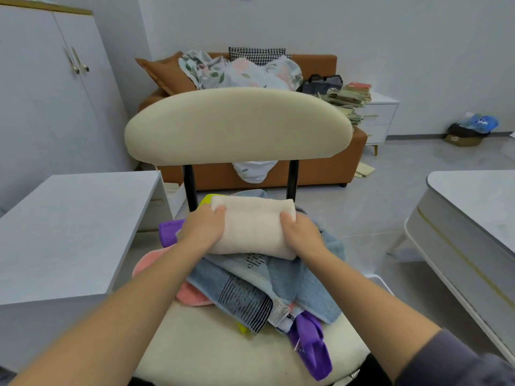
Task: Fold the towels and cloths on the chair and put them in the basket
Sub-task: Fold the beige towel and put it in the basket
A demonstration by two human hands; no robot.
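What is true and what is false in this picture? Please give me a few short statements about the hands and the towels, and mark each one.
1. The left hand and the right hand grip the cream towel. True.
2. The cream towel lies on the floor. False: it is over the seat of the chair.
3. A blue towel lies under the cream towel. True.
4. The purple cloth hangs over the chair's back. False: it lies on the seat.
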